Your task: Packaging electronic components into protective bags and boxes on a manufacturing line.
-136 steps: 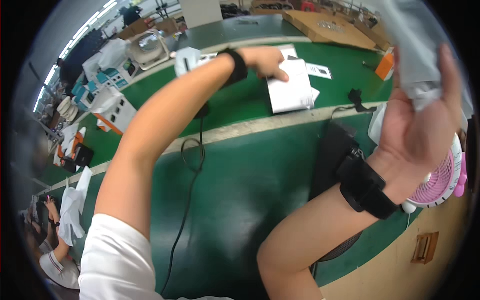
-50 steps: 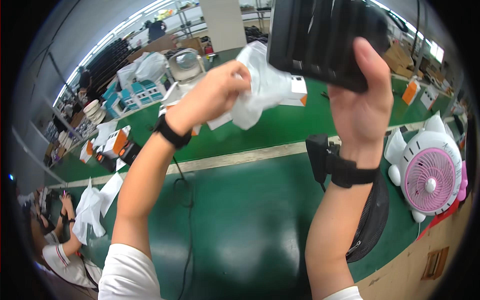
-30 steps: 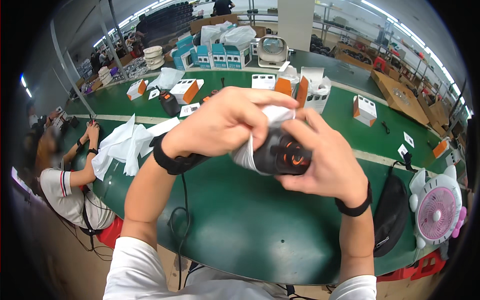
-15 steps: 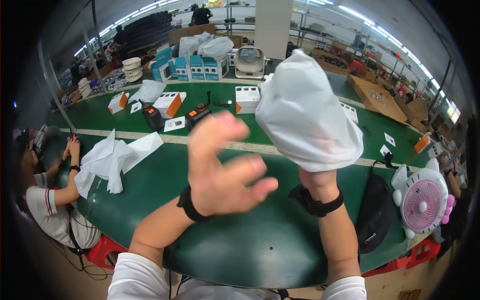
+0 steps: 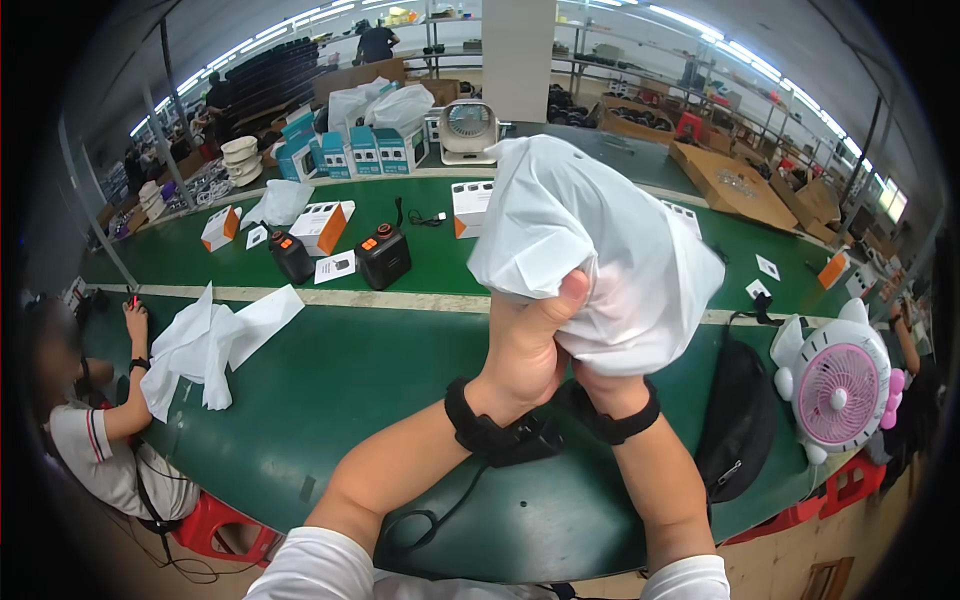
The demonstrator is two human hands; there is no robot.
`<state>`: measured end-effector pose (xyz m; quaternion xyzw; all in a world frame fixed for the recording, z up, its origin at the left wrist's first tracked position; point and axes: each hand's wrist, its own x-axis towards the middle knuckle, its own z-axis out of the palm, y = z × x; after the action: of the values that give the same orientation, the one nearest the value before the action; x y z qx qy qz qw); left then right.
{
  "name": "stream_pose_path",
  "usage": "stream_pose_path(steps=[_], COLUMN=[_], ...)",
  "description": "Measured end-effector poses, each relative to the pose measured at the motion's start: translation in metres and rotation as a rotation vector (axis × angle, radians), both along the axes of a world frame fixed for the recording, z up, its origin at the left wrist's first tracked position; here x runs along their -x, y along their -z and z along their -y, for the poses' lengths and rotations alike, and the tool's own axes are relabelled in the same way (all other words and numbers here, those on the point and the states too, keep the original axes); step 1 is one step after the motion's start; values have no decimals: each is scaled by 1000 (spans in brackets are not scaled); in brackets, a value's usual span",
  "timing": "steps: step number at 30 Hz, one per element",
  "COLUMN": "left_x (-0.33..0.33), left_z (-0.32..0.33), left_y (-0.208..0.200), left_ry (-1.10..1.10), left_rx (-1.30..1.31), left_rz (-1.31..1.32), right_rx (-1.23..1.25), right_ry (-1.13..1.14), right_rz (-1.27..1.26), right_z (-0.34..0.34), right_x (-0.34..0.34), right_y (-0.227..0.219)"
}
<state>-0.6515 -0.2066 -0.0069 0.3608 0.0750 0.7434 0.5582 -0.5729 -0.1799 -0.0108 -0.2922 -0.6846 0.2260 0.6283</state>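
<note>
Both forearms rise from the near edge, each with a black wrist strap. Left hand (image 5: 525, 345) is closed around the lower part of a white, crinkled, soft plastic bag (image 5: 595, 265), thumb pressed flat on its front; the bag bulges, rounded, with something inside that is not visible. Right hand (image 5: 600, 375) is under the bag, mostly covered by it, fingers hidden so cannot tell their grip beyond being wrapped up in the plastic. Bag is held in the air above the near middle of the green, smooth matte worktop (image 5: 330, 400), not touching it. Near right edge: black fabric pouch (image 5: 738, 420) lying slack, and just beside it a pink and white round plastic desk fan (image 5: 838, 380) with ears. Near left part: loose pile of white crumpled plastic bags (image 5: 210, 340), flat and spread. A seated person's arm (image 5: 130, 390) reaches onto the left edge. Past a pale strip across the worktop: two black boxy devices with orange buttons (image 5: 383, 255), white and orange cardboard boxes (image 5: 322, 226), small white cards. Far edge: blue cartons (image 5: 350, 150), white square fan (image 5: 468, 130), stuffed white bags.
</note>
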Motion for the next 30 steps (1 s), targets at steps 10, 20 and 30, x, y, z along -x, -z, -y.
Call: stream_pose_path(steps=[10,20,30], left_x=[30,-132,-294], left_z=[-26,-174,-433], left_y=[-34,-52,79], left_ry=[-234,86,-421], left_rx=[22,-412,-335], left_rz=[-123,-557,-2052], right_rx=[-237,-139,-406], right_ry=[-356,21,658], right_rz=[-528,-1014,-1051], right_z=[-41,-93,-57], right_x=[-24,-167,-293], right_y=[-27,-47,-40])
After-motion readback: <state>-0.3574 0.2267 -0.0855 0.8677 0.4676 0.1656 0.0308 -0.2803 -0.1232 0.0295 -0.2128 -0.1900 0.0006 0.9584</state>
